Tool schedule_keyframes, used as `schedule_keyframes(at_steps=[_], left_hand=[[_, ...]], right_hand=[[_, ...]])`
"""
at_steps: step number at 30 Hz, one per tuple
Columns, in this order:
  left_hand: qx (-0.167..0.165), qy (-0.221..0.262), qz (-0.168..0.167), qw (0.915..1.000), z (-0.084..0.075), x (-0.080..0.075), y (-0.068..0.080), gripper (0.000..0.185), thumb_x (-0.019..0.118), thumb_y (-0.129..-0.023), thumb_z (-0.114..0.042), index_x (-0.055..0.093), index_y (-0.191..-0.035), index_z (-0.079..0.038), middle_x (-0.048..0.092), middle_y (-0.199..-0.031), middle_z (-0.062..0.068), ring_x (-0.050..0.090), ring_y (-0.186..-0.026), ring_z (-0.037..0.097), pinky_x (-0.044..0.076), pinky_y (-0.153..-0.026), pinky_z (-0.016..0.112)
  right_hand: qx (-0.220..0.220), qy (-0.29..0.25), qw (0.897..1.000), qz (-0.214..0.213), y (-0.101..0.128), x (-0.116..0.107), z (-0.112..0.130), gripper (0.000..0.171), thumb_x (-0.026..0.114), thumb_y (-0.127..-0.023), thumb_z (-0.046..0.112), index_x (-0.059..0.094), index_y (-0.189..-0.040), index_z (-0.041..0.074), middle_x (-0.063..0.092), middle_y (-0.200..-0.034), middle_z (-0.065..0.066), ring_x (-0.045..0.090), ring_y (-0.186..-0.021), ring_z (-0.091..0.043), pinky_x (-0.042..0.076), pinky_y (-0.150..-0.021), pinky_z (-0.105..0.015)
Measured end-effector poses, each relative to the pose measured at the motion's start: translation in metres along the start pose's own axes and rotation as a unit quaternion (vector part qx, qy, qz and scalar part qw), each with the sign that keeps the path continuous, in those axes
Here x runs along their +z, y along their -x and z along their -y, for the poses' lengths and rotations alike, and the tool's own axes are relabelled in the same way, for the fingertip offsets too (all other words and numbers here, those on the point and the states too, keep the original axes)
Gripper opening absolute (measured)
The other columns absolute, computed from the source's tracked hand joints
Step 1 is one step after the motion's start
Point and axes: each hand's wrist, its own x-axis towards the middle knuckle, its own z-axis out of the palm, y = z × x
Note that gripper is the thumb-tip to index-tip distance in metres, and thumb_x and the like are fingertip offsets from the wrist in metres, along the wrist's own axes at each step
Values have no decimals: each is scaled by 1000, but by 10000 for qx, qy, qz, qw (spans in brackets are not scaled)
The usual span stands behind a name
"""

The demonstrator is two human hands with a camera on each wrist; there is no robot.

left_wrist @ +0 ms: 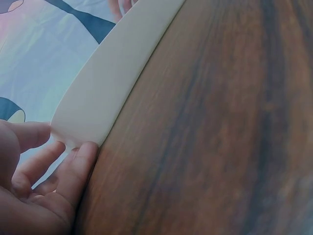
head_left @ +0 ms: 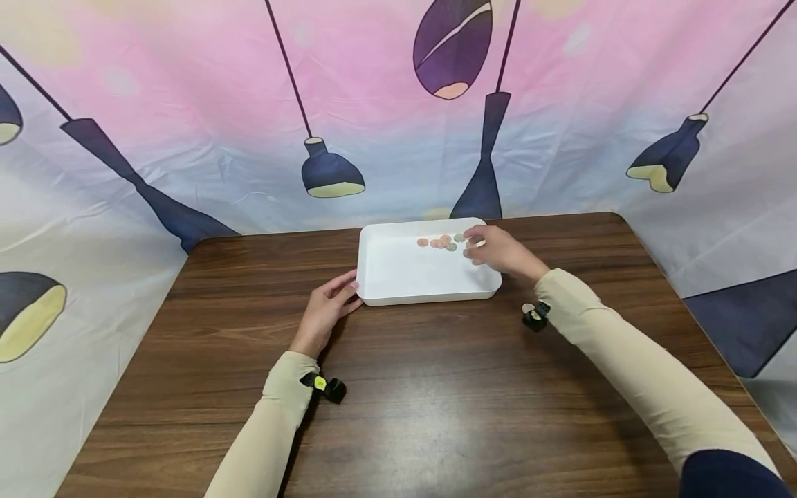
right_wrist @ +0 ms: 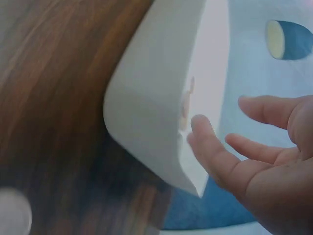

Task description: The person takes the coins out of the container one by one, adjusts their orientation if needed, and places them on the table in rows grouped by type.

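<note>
The shallow white plastic tray (head_left: 398, 277) on the brown wooden table (head_left: 436, 387) is steadied at its near corner by the left hand (head_left: 324, 311), fingers relaxed. Above the small round coins (head_left: 441, 242) in its far end, the right hand (head_left: 498, 252) hovers loosely spread, seemingly holding nothing.

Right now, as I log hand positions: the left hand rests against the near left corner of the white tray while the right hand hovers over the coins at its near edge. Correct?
Not quite. The coins lie along the far edge of the white tray, not the near one, as the head view shows. The left hand does touch the near left corner, and the right hand is at the coins.
</note>
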Motion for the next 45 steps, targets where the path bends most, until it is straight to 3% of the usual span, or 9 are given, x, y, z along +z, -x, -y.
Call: schedule_keyframes(at_steps=[3,8,11,14,18,24,32,38,45], left_hand=[[-32,-4,-8,10000,2,-1,-1,44,60,-110,-15,57,-153,-7,54,-154,16,58,-133,27,60,-100,29],[-13,-26,-4,10000,2,-1,-1,44,60,-110,-14,57,-152,-6,54,-153,16,59,-132,25,60,-100,29],[13,-39,40,10000,1,2,0,44,60,-110,-14,56,-153,-6,54,-153,18,58,-133,27,60,-101,30],[-4,-32,81,10000,0,6,1,44,60,-110,-15,56,-153,-6,54,-154,18,58,-135,29,59,-102,31],[-9,-15,85,10000,-1,8,-1,44,60,-110,-15,56,-152,-6,55,-153,17,58,-134,29,60,-101,30],[89,-2,59,9999,-1,6,-4,43,59,-110,-13,56,-152,-4,54,-152,19,57,-135,29,60,-101,30],[29,11,27,10000,0,3,-4,44,60,-110,-13,55,-152,-3,54,-153,20,57,-134,29,59,-101,30],[-31,74,-15,10000,0,1,-3,44,61,-109,-13,56,-152,-4,54,-153,18,59,-134,28,60,-101,29],[-24,46,-4,10000,2,1,-2,45,61,-109,-15,56,-152,-4,54,-153,19,59,-133,28,59,-101,29]], right_hand=[[57,65,10000,-31,-12,15,2,46,59,-106,5,50,-149,-9,57,-136,-27,70,-115,-39,61,-98,-42],[68,518,9985,-130,-27,31,0,41,59,-105,5,57,-145,-6,65,-119,-23,72,-95,-29,55,-77,-31],[148,762,9968,-192,-31,34,-3,38,58,-106,7,62,-143,-3,67,-123,-22,61,-77,-22,45,-69,-29],[151,798,9963,-280,-30,33,-5,33,57,-105,5,68,-135,-4,66,-129,-20,50,-72,-19,40,-67,-29],[80,892,9955,-324,-25,31,-6,31,56,-105,5,70,-131,-5,65,-126,-21,55,-77,-22,43,-67,-28],[-87,1194,9926,-215,-18,34,-2,33,52,-105,6,74,-130,0,69,-132,-22,61,-103,-29,49,-81,-35],[-653,1280,9890,344,-14,47,0,33,54,-104,4,76,-128,3,73,-129,-18,54,-88,-20,44,-78,-28],[-1371,1256,9806,629,-15,52,2,29,60,-103,4,75,-128,2,69,-85,-11,48,-71,-17,44,-71,-29],[-879,583,9941,251,-23,61,2,33,69,-98,0,66,-131,2,64,-105,-14,56,-90,-27,47,-79,-35]])
